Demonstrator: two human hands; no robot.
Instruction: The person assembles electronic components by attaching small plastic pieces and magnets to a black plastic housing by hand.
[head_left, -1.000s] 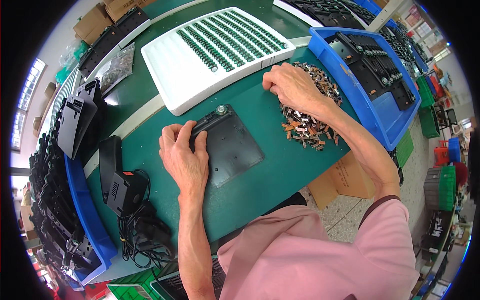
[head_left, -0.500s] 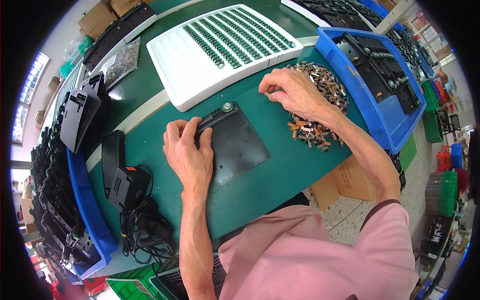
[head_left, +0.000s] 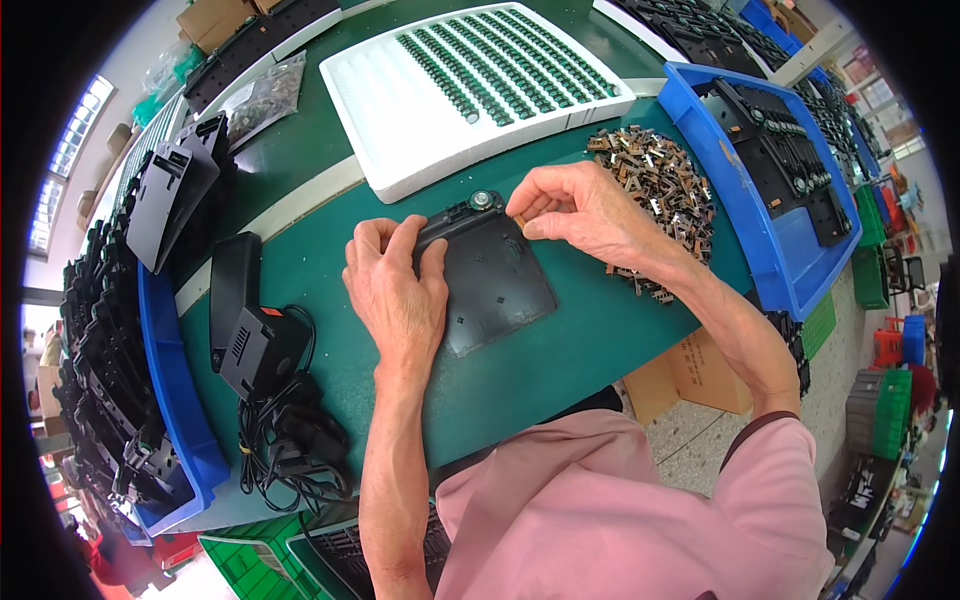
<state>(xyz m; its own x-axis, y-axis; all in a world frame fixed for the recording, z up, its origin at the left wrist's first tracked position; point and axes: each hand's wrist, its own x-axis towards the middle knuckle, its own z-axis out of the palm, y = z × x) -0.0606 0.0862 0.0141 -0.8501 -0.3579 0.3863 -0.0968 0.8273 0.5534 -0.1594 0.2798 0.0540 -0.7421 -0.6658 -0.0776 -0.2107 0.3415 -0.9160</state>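
A black plastic panel (head_left: 500, 285) lies flat on the green tabletop, a round silver-topped part (head_left: 483, 200) set at its far edge. My left hand (head_left: 397, 285) grips the panel's left side, thumb and fingers closed about its raised edge. Thumb and forefinger of my right hand (head_left: 585, 212) pinch a small brown connector piece (head_left: 519, 221) at the panel's upper right corner, close to the round part. A heap of similar small brown and silver pieces (head_left: 660, 190) is spread out to the right, just beyond my right hand.
Behind the panel is a white foam tray (head_left: 375, 150) with rows of small green-and-silver parts. On the right stands a blue bin (head_left: 775, 265) holding black panels. At left are a black power adapter (head_left: 262, 345) with coiled cables and another blue bin (head_left: 170, 370) full of black parts.
My right hand has come left from beside the heap to the panel's upper right corner, carrying the small piece. My left hand still holds the panel; the whole view has shifted slightly.
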